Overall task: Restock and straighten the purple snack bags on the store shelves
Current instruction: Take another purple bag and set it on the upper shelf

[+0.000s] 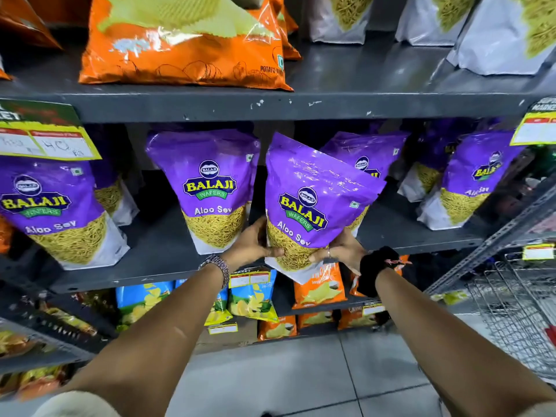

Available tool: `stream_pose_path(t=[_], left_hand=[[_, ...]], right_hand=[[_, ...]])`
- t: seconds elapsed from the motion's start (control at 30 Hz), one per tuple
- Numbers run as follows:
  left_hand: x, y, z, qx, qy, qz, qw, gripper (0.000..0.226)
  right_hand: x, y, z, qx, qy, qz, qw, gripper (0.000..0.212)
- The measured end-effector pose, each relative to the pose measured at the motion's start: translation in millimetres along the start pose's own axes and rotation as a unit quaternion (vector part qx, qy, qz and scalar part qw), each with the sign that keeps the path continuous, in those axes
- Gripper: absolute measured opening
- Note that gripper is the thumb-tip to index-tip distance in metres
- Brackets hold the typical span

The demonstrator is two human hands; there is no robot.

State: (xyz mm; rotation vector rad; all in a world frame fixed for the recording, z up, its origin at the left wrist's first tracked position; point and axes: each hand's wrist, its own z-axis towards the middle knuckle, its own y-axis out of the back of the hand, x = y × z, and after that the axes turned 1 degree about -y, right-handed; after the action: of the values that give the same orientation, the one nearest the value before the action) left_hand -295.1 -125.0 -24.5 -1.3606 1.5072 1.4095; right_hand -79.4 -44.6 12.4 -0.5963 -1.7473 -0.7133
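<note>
Both hands are gripping one purple snack bag [313, 203] at its bottom edge, in front of the middle shelf [168, 266]. The left hand [255, 245] is clamping the bag's lower left corner, fingers curled under it, and the right hand [340, 249] is clamping the lower right corner. The bag is tilting to the left, its base hanging just past the shelf's front lip and not resting on the board. A watch [218, 266] is sitting on the left wrist and a black scrunchie [376, 270] on the right.

More purple bags are standing on the same shelf: one upright just left of the held bag [207, 188], one at the far left [57, 212], one partly hidden behind the held bag [367, 158], and one leaning at the far right [472, 182]. An orange chip bag [180, 40] is lying on the shelf above. A wire cart [523, 308] is standing at the right edge.
</note>
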Motion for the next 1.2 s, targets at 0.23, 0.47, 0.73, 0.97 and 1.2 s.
stream_pose_path(t=[0.23, 0.47, 0.73, 0.97, 1.2], left_hand=[[-27, -7, -44, -0.005, -0.066, -0.018, 0.998, 0.103], [-86, -13, -114, -0.091, -0.18, 0.035, 0.979, 0.085], [-176, -10, -138, -0.163, -0.291, -0.008, 0.943, 0.078], [-266, -1, -132, -0.248, -0.383, 0.007, 0.89, 0.083], [-332, 10, -93, -0.295, -0.393, 0.023, 0.87, 0.076]], right_hand=[[13, 14, -40, 0.05, 0.007, 0.035, 0.998, 0.066], [67, 22, -100, 0.077, 0.09, 0.074, 0.99, 0.088], [160, 47, -137, 0.039, 0.238, 0.025, 0.97, 0.054], [235, 77, -137, -0.025, 0.351, 0.055, 0.934, 0.035], [281, 96, -91, -0.158, 0.412, 0.104, 0.891, 0.032]])
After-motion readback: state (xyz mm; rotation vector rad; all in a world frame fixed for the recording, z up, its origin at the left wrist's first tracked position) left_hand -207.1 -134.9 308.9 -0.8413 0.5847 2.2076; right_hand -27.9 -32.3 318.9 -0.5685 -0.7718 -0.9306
